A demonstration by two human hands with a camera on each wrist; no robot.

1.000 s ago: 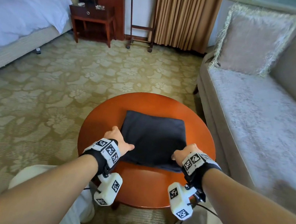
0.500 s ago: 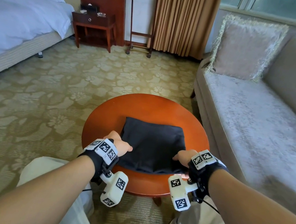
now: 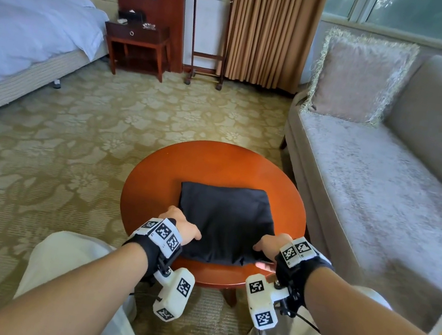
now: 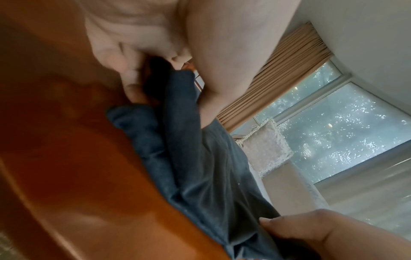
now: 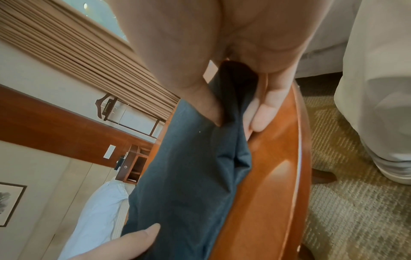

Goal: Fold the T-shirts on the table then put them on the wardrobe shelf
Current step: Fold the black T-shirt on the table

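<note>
So the folding part looks pretty much done here: the dark T-shirt [image 3: 224, 221] is already a neat rectangle lying on the round wooden table [image 3: 153, 185], toward the edge nearest the person. Only one shirt shows on that table, so I can't say if there are more somewhere out of frame. Both hands are at the shirt's near corners. The left hand [image 3: 183, 226] has its thumb on top of the cloth and, in the left wrist view, its fingers [image 4: 131, 84] tucked under the folded edge, so it's pinching the layers. Same deal with the right hand [image 3: 269, 246]: thumb pressed on top, fingers [image 5: 260, 116] slid between the shirt and the table, gripping the stack. The near edge looks bunched where they hold it, but the far half lies flat on the table, so I'd say it isn't lifted yet. What's left, as far as I can judge, is picking the bundle up without it flopping open and carrying it to the wardrobe shelf, which I can't spot anywhere; beyond the table there's just a nightstand [image 3: 138, 44] and a sofa [image 3: 386, 179] beside it.
</note>
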